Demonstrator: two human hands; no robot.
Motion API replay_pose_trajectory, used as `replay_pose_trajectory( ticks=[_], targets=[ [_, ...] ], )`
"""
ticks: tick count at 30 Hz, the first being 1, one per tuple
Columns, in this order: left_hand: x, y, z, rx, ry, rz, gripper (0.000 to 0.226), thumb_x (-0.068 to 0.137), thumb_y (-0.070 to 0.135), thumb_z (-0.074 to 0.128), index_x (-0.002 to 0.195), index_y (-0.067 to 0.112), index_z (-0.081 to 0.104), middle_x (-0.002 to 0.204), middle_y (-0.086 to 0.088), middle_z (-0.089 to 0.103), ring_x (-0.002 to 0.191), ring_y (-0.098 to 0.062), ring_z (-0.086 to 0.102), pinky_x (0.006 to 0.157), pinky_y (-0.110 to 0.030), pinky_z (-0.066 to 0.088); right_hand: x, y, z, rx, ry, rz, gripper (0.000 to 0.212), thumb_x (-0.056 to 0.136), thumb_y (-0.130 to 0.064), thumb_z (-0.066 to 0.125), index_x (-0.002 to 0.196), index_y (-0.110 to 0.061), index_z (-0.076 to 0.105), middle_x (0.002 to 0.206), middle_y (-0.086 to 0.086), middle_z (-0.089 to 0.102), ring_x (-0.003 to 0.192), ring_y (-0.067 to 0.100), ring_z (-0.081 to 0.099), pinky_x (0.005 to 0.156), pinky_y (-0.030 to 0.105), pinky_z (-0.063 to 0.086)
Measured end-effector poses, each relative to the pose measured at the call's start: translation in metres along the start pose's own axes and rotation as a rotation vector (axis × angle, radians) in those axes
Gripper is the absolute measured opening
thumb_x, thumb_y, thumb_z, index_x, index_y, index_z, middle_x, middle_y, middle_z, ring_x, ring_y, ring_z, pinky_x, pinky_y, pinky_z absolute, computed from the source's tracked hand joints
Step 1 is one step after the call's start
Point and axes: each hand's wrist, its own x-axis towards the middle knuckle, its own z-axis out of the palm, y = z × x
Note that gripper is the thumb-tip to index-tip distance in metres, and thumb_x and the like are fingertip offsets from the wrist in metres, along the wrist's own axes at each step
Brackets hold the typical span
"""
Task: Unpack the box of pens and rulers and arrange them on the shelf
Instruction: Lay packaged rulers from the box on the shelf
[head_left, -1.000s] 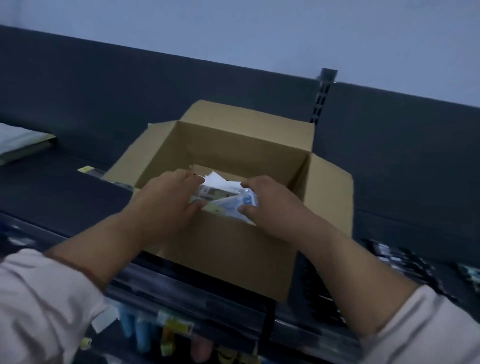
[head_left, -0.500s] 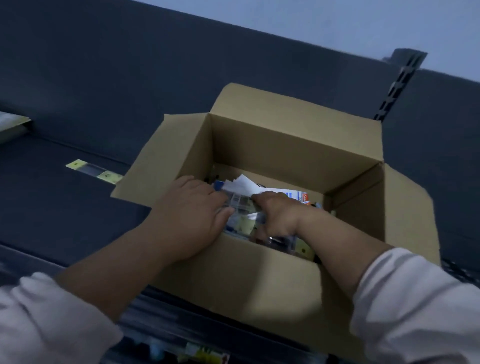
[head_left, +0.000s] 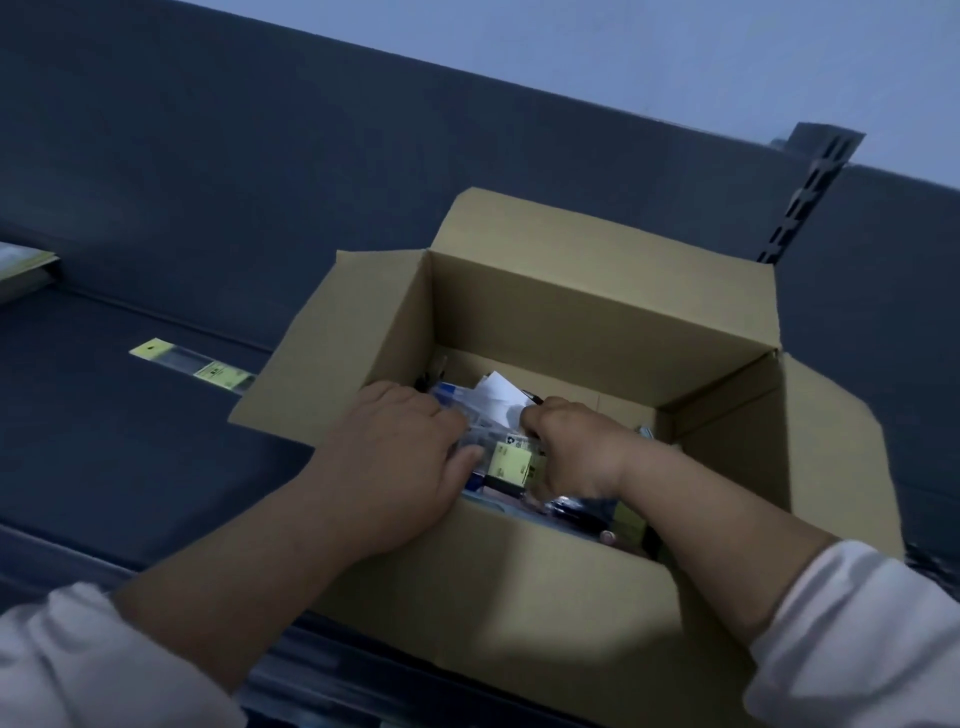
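An open cardboard box (head_left: 597, 322) stands on a dark shelf (head_left: 119, 426), its flaps folded outward. Inside lie several clear packs of stationery with yellow labels (head_left: 511, 460) and a white paper slip (head_left: 498, 397). Both hands reach into the box over its near wall. My left hand (head_left: 395, 462) curls its fingers over the left end of a clear pack. My right hand (head_left: 571, 447) pinches the same bundle at its right end, near the white slip. The packs underneath are mostly hidden by my hands.
A clear packaged ruler with yellow labels (head_left: 192, 364) lies flat on the shelf left of the box. Another pale package (head_left: 23, 267) sits at the far left edge. A slotted shelf upright (head_left: 802, 197) rises behind the box. Lower shelf rails run below.
The view has closed in on the box and tilted. Both hands have gone from above the near rim down into the box, and they still hold the packs.
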Motion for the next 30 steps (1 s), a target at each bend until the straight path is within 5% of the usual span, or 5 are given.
replay_pose_trajectory(
  ticks=[7, 17, 22, 30],
  targets=[
    [0.001, 0.000, 0.001, 0.012, 0.005, -0.011, 0.056, 0.087, 0.051, 0.013, 0.107, 0.029, 0.060, 0.096, 0.009, 0.062, 0.088, -0.011, 0.053, 0.084, -0.030, 0.033, -0.003, 0.000, 0.002, 0.006, -0.077, 0.030, 0.037, 0.069, -0.031, 0.077, 0.082, -0.024, 0.043, 0.078, -0.005, 0.050, 0.080, 0.020, 0.053, 0.053, 0.026, 0.036],
    [0.002, 0.000, 0.002, 0.008, -0.012, -0.011, 0.051, 0.090, 0.050, 0.015, 0.104, 0.030, 0.059, 0.092, 0.009, 0.061, 0.083, -0.011, 0.051, 0.077, -0.029, 0.031, -0.006, -0.001, 0.008, -0.060, -0.053, 0.022, 0.041, 0.072, -0.029, 0.070, 0.101, -0.021, 0.043, 0.099, 0.002, 0.056, 0.085, 0.023, 0.054, 0.066, 0.029, 0.045],
    [0.002, -0.001, 0.002, 0.005, -0.009, 0.001, 0.036, 0.096, 0.047, 0.029, 0.104, 0.029, 0.059, 0.094, 0.008, 0.061, 0.079, -0.010, 0.047, 0.072, -0.028, 0.028, -0.004, 0.004, 0.008, -0.025, -0.008, 0.053, 0.033, 0.070, -0.022, 0.067, 0.093, -0.024, 0.043, 0.079, -0.004, 0.054, 0.076, 0.022, 0.054, 0.056, 0.026, 0.038],
    [0.008, 0.006, -0.005, -0.294, -0.135, -0.138, 0.033, 0.093, 0.049, 0.045, 0.116, 0.029, 0.059, 0.107, 0.004, 0.062, 0.091, -0.012, 0.056, 0.078, -0.032, 0.047, -0.019, 0.034, -0.014, 0.635, 0.045, 0.058, 0.025, 0.078, -0.010, 0.072, 0.098, -0.018, 0.061, 0.089, 0.003, 0.064, 0.084, 0.020, 0.061, 0.075, 0.031, 0.050]
  ],
)
